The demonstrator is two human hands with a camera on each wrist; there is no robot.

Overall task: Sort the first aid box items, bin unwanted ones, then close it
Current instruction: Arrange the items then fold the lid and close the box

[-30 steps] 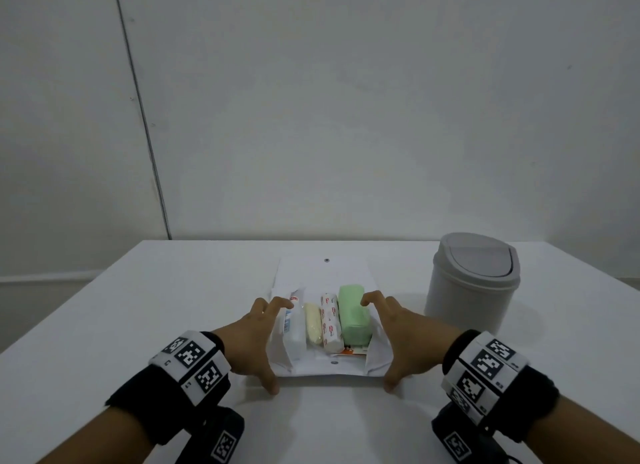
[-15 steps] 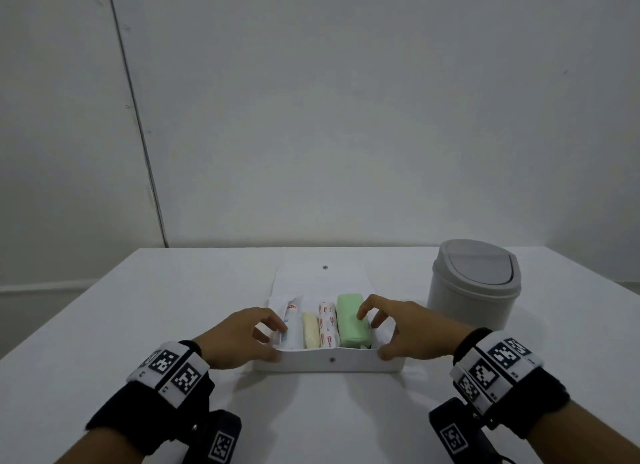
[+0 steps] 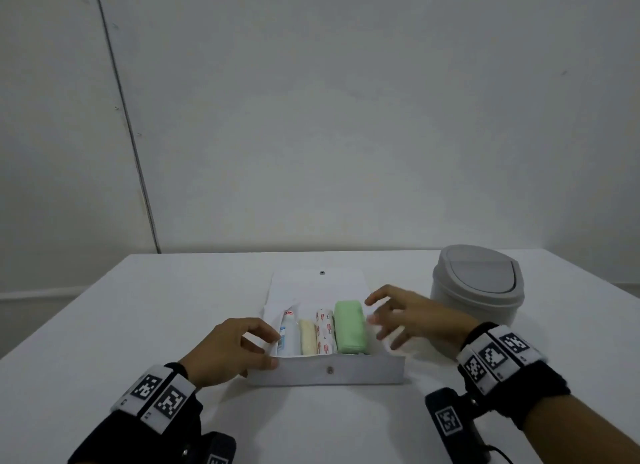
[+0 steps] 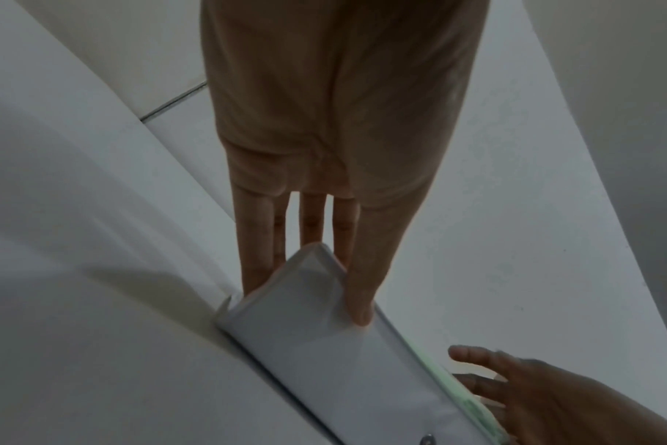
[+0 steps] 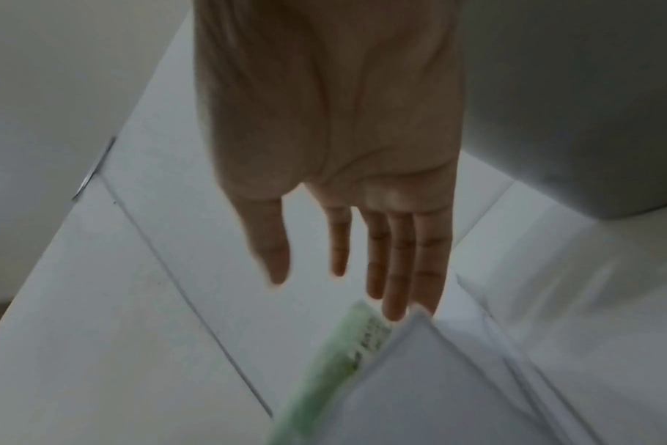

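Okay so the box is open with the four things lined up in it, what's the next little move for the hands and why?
Probably the right hand, open and holding nothing, reaches back past the green pack for the lid flap, which lies flat behind the box. The left hand grips the box's left end, steadying it, and the items sit in a tidy row.

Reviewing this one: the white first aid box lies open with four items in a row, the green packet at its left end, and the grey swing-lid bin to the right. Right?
Not quite: in the head view the green packet lies at the right end of the row in the white first aid box; the grey swing-lid bin is indeed right.
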